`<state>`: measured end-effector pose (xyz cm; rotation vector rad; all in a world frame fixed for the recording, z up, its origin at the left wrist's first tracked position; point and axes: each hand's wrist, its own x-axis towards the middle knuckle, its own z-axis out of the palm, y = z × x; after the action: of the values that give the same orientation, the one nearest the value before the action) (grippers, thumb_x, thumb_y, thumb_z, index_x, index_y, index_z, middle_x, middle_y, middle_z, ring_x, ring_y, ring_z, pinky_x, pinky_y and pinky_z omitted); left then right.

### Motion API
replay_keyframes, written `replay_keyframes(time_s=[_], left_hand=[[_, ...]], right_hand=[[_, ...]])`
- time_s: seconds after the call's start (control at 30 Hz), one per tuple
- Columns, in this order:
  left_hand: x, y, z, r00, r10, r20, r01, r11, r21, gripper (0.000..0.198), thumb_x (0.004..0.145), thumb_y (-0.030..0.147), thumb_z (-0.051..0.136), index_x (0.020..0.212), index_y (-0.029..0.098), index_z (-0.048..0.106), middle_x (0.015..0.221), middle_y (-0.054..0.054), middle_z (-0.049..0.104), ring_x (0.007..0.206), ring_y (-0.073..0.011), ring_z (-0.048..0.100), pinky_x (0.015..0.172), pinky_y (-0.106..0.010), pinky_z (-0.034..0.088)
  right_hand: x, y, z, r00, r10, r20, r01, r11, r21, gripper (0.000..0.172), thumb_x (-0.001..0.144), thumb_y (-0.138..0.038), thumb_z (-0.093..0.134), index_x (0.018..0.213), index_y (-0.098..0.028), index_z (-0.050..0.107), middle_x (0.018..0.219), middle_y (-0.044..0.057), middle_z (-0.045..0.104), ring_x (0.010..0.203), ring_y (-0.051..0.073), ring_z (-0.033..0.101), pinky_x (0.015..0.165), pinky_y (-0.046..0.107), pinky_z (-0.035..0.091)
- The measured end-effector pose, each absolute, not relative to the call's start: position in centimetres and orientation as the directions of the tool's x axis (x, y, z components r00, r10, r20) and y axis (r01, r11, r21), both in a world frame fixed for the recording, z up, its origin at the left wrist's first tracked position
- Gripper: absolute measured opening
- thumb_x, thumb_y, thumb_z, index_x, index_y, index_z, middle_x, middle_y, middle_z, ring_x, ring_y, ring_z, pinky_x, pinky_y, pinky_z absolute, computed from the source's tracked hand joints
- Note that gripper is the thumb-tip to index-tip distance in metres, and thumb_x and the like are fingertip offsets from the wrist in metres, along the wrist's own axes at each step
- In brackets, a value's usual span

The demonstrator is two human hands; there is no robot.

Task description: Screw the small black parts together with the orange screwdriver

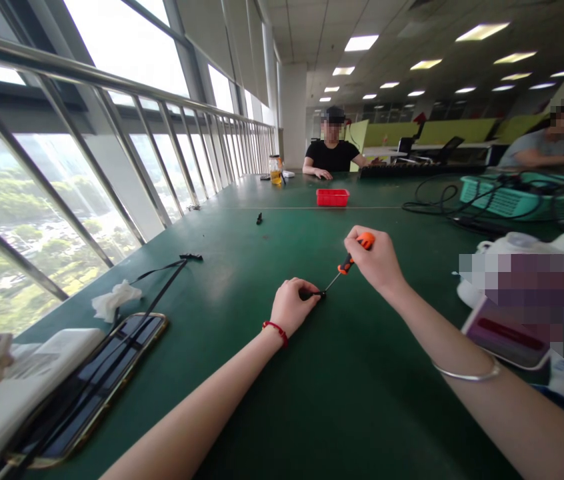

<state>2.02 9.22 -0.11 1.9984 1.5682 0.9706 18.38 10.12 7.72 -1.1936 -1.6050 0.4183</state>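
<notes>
My left hand (292, 303), with a red string bracelet at the wrist, pinches a small black part (318, 293) low over the green table. My right hand (375, 257) is wrapped round the orange and black handle of a screwdriver (346, 265). The screwdriver's thin shaft slants down to the left, and its tip meets the black part at my left fingertips. Much of the black part is hidden by my left fingers.
A red tray (333, 197) and a small black piece (259, 219) lie ahead on the table (242, 373). A phone (97, 387) with straps is at left; a teal basket (517, 200) with cables and a white jug (507, 250) are at right. Two people sit beyond.
</notes>
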Motion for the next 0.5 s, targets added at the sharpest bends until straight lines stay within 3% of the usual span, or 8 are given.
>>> replay_keyframes(time_s=[0.17, 0.27, 0.37, 0.5], left_hand=[[2.0, 9.2, -0.1, 0.132, 0.955, 0.267, 0.654, -0.286, 0.700, 0.007, 0.072, 0.019, 0.064, 0.077, 0.016, 0.069, 0.085, -0.004, 0.068, 0.084, -0.0176, 0.060, 0.079, -0.031, 0.048], [1.9, 9.2, -0.1, 0.132, 0.955, 0.265, 0.655, -0.285, 0.700, 0.008, 0.072, 0.019, 0.064, 0.078, 0.016, 0.069, 0.085, -0.004, 0.068, 0.084, -0.0175, 0.060, 0.079, -0.031, 0.049], [1.9, 9.3, -0.2, 0.133, 0.955, 0.266, 0.661, -0.285, 0.695, 0.008, 0.072, 0.020, 0.065, 0.078, 0.017, 0.069, 0.085, -0.004, 0.068, 0.084, -0.0173, 0.060, 0.079, -0.031, 0.048], [1.9, 9.4, -0.3, 0.134, 0.956, 0.262, 0.652, -0.284, 0.703, 0.009, 0.072, 0.019, 0.064, 0.078, 0.016, 0.069, 0.085, -0.004, 0.068, 0.083, -0.0173, 0.060, 0.079, -0.031, 0.048]], right_hand=[[18.5, 10.1, 7.9, 0.018, 0.853, 0.522, 0.549, 0.428, -0.718, 0.021, 0.073, -0.028, 0.049, 0.055, -0.021, 0.041, 0.054, -0.003, 0.042, 0.055, 0.012, 0.042, 0.056, 0.026, 0.036], [18.7, 10.1, 8.3, 0.007, 0.841, 0.542, 0.611, 0.425, -0.668, 0.013, 0.070, -0.029, 0.054, 0.067, -0.022, 0.043, 0.060, -0.004, 0.045, 0.056, 0.012, 0.044, 0.056, 0.026, 0.036], [18.8, 9.8, 8.8, -0.041, 0.839, 0.543, 0.664, 0.429, -0.613, 0.017, 0.067, -0.027, 0.056, 0.076, -0.023, 0.042, 0.061, -0.005, 0.046, 0.056, 0.013, 0.046, 0.054, 0.025, 0.034], [18.6, 9.3, 9.3, -0.086, 0.824, 0.559, 0.742, 0.427, -0.516, 0.014, 0.075, -0.034, 0.052, 0.069, -0.022, 0.046, 0.056, -0.004, 0.047, 0.052, 0.012, 0.044, 0.051, 0.024, 0.030]])
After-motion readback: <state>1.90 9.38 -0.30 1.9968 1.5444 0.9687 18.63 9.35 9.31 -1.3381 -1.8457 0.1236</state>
